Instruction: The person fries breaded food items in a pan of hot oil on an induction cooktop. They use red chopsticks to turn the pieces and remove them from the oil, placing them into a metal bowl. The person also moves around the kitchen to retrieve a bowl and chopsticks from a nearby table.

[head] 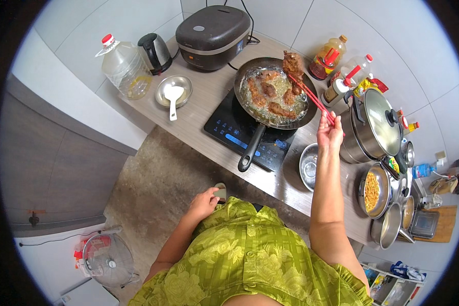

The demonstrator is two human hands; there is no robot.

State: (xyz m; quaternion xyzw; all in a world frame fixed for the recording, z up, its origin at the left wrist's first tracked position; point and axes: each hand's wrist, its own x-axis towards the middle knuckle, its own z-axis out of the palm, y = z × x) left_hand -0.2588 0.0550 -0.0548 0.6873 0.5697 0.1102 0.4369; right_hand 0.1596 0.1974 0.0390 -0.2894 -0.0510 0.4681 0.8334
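My right hand [330,130] grips a pair of red chopsticks [310,93]. Their tips hold a browned, fried piece of meat [293,65] up at the right rim of a dark frying pan [309,114]. In the pan, several more browned pieces [268,90] lie in bubbling oil [258,111]. The pan rests on a black induction cooker [225,126] with lit blue markings, its handle [252,149] pointing towards me. My left hand [204,203] hangs at my side by the green shirt, holding nothing, its fingers slightly bent and apart.
Beside the right forearm are a steel bowl [308,168] and a lidded steel pot [382,122]. Bottles [329,57] line the wall behind. A rice cooker [214,38], an electric kettle [155,53], an oil jug [126,69] and a bowl with a white rice paddle [173,95] stand left.
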